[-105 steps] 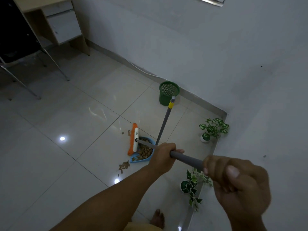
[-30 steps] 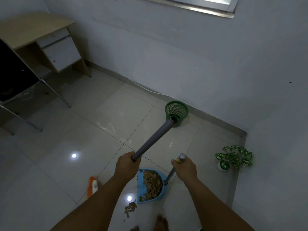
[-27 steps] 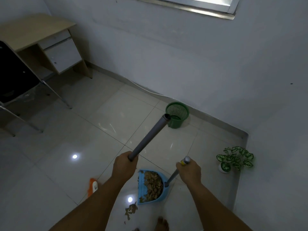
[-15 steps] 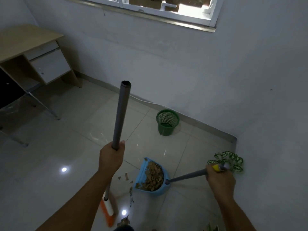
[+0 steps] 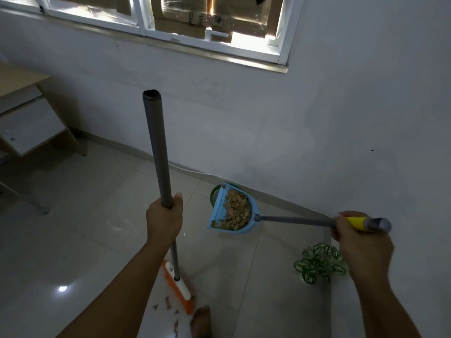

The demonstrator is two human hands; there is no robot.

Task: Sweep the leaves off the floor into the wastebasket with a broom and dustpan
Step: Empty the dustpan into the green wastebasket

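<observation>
A leaf-filled dustpan, gripped by the right hand, is held over the wastebasket by the wall, unemptied; scattered leaves remain by the broom, clasped by the left hand.

Window: far wall, top of view; white frame, bright panes, brown cardboard-like sheets behind the glass.
Sill: beige ledge running under the frame, sloping down to the right.
Walls: pale grey, meeting in a corner at right; small dark speck far right.
Desk: far left, light wood top, white drawer front, standing against the far wall.
Floor: glossy pale tiles with dark grout lines; round light reflection near left.
Potted plant: near right, beside the right wall; green-and-white patterned leaves.
Cable: thin, pale, lying along the far baseboard.
</observation>
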